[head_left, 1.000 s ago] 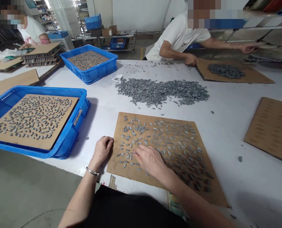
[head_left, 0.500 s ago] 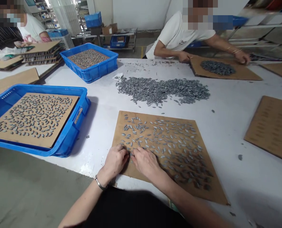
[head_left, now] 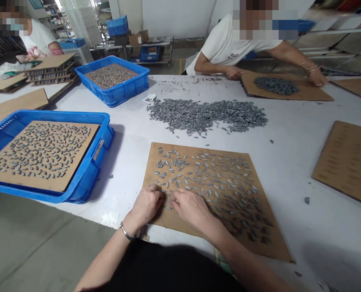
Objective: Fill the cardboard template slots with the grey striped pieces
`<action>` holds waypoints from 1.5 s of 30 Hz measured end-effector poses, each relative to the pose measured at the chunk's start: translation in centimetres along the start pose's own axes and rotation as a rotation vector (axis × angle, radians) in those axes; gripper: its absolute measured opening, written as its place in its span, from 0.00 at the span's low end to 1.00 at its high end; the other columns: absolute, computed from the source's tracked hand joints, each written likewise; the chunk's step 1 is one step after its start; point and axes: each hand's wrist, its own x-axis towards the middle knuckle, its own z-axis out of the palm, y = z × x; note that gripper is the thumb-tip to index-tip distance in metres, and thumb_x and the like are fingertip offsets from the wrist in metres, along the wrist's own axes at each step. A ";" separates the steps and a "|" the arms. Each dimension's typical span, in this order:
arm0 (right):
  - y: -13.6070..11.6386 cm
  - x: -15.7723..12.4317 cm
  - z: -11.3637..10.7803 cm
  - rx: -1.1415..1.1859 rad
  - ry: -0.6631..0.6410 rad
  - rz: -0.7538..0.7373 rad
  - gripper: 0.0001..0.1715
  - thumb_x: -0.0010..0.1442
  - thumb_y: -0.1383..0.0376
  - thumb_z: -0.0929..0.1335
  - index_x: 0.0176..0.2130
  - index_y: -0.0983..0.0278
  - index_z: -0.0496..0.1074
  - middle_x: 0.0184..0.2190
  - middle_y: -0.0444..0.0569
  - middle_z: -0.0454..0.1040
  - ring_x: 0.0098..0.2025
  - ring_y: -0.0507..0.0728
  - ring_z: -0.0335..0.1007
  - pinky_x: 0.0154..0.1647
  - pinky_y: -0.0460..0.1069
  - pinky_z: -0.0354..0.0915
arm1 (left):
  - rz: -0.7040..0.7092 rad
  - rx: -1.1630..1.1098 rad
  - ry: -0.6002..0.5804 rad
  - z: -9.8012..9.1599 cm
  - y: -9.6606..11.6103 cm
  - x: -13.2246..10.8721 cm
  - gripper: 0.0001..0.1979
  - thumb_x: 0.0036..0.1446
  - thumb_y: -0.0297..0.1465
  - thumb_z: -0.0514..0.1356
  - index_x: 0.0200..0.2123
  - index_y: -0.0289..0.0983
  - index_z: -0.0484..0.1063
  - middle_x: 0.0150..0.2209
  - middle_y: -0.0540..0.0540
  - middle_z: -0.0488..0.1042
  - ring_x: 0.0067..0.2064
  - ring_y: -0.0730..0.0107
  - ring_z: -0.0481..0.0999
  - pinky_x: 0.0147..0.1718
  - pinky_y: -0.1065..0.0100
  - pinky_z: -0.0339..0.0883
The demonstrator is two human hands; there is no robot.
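Observation:
In front of me a brown cardboard sheet [head_left: 174, 223] lies on the white table, spread with small grey leaf-shaped pieces [head_left: 210, 188]. At the sheet's left edge rests my left hand [head_left: 148, 202], its fingers curled together and pointing down at the board. Close beside it, my right hand [head_left: 189, 205] is also closed, fingertips bent down among the pieces. Whatever either hand pinches is hidden by the fingers. Beyond the sheet lies a long heap of the same grey pieces [head_left: 204, 115].
On the left, a blue tray [head_left: 85, 178] holds a board of spaced pieces; another blue tray [head_left: 116, 91] stands behind it. A co-worker [head_left: 223, 46] across the table handles a board with piled pieces [head_left: 276, 86]. Another cardboard sheet [head_left: 347, 158] lies right. Someone [head_left: 40, 34] is far left.
My right hand has shifted slightly right, widening the gap from my left hand and uncovering a grey piece. The co-worker's hand at the board's far side has moved slightly right and down.

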 end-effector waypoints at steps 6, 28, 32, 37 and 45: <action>5.2 -1.0 -0.4 0.116 0.234 0.071 0.12 0.67 0.67 0.66 0.35 0.61 0.78 0.36 0.49 0.81 0.38 0.56 0.76 0.39 0.48 0.62 | -0.174 -0.240 0.246 -2.7 -2.6 -1.1 0.09 0.67 0.31 0.59 0.37 0.39 0.80 0.36 0.46 0.76 0.35 0.69 0.75 0.37 0.66 0.70; 1.1 1.4 -0.8 0.050 0.029 -0.076 0.14 0.70 0.68 0.64 0.37 0.61 0.79 0.39 0.49 0.80 0.40 0.55 0.76 0.42 0.48 0.63 | -0.384 -0.328 0.272 -2.6 -4.2 -1.0 0.10 0.64 0.34 0.58 0.35 0.39 0.79 0.38 0.44 0.79 0.38 0.65 0.78 0.43 0.62 0.71; 3.6 1.3 -1.1 0.101 0.137 0.011 0.17 0.71 0.66 0.62 0.38 0.61 0.79 0.39 0.49 0.80 0.39 0.55 0.75 0.40 0.48 0.62 | -0.390 -0.336 0.262 -2.7 -4.2 -1.0 0.11 0.65 0.34 0.58 0.35 0.39 0.80 0.38 0.44 0.79 0.39 0.65 0.78 0.43 0.62 0.71; 4.0 1.2 -1.1 0.049 0.091 0.021 0.15 0.70 0.68 0.63 0.38 0.61 0.79 0.39 0.49 0.80 0.40 0.55 0.76 0.39 0.48 0.61 | -0.402 -0.309 0.266 -2.8 -4.2 -0.9 0.11 0.65 0.34 0.58 0.35 0.39 0.80 0.38 0.44 0.79 0.38 0.64 0.78 0.42 0.62 0.70; 1.6 2.9 -1.6 -0.073 0.096 0.078 0.16 0.72 0.65 0.63 0.42 0.64 0.80 0.42 0.54 0.81 0.43 0.57 0.78 0.44 0.49 0.64 | -0.213 -0.134 0.198 -1.2 -0.9 2.3 0.09 0.65 0.28 0.59 0.39 0.39 0.80 0.38 0.44 0.78 0.41 0.64 0.78 0.43 0.64 0.71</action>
